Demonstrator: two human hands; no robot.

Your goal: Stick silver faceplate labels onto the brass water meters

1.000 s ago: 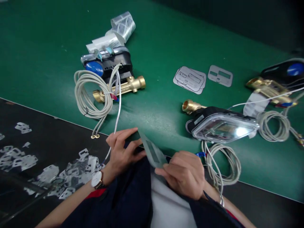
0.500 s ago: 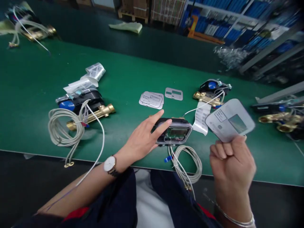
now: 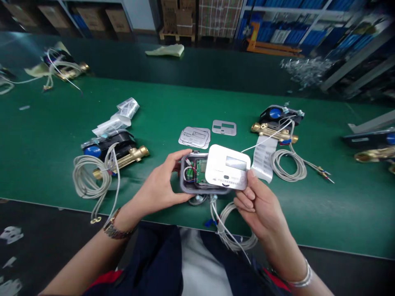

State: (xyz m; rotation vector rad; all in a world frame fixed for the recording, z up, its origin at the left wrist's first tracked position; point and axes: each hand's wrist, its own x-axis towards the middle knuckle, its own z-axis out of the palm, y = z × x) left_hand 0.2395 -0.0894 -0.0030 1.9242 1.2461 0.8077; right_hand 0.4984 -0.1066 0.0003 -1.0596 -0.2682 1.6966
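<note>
My left hand (image 3: 166,181) grips the left end of a meter housing (image 3: 188,188), thumb at the near edge and fingers at the far edge. Wires and a green circuit board (image 3: 200,170) show inside its left part. Between the thumb and fingers of my right hand (image 3: 257,199) is a light grey face plate (image 3: 226,168) with a window, held over the right part of the housing. A coiled grey cable (image 3: 226,230) hangs below the housing. Behind lie a stack of similar plates (image 3: 194,137) and a single plate (image 3: 224,127).
A brass meter with coiled cable (image 3: 132,155) lies on the left, another (image 3: 271,129) on the right beside a label strip (image 3: 263,158). More meters sit at the far left and right edge. The green table's (image 3: 166,107) front edge runs before me.
My right hand has brought the plate left and down over the housing. My left hand has shifted to the housing's left end and grips it. The housing now faces up more, its inside showing.
</note>
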